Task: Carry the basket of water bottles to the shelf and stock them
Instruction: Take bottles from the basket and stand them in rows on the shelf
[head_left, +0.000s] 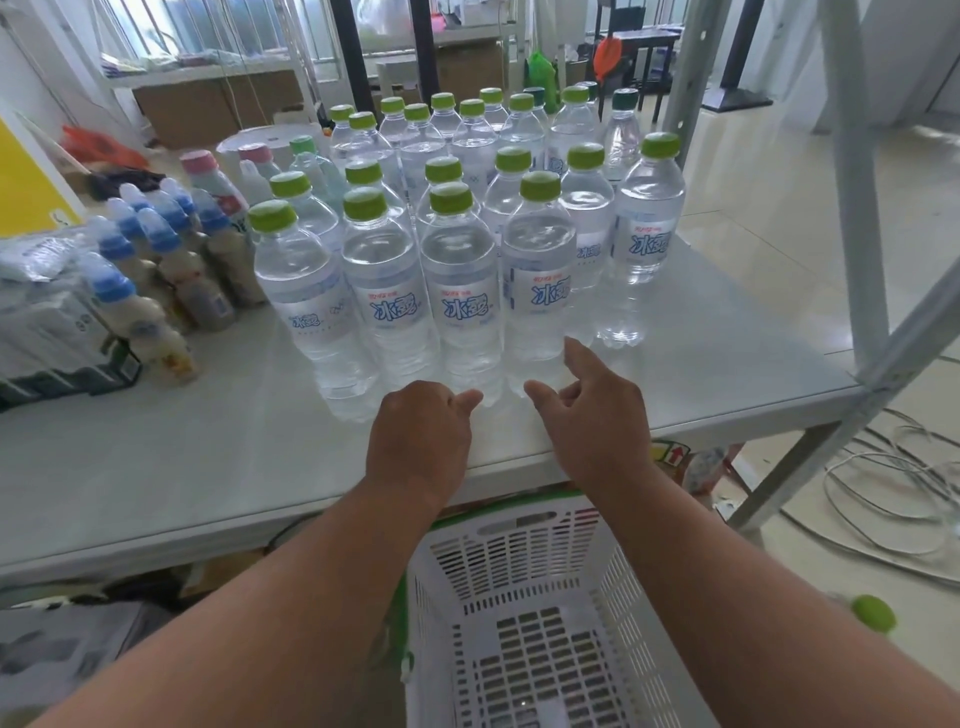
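Note:
Several clear water bottles (457, 291) with green caps and blue-lettered labels stand in rows on the white shelf (208, 457). My left hand (415, 436) hovers just in front of the nearest row, fingers curled, thumb out, holding nothing. My right hand (592, 415) is beside it with the index finger and thumb spread, close to the base of a front bottle, also holding nothing. The white plastic basket (530, 613) with a green rim sits below the shelf edge between my forearms; its visible inside holds no bottles.
Blue-capped milky drink bottles (156, 270) and shrink-wrapped packs (47, 332) crowd the shelf's left side. Grey shelf uprights (852, 208) and a diagonal brace stand at right. Loose cables (893, 499) lie on the tiled floor. A green cap (874, 613) shows low right.

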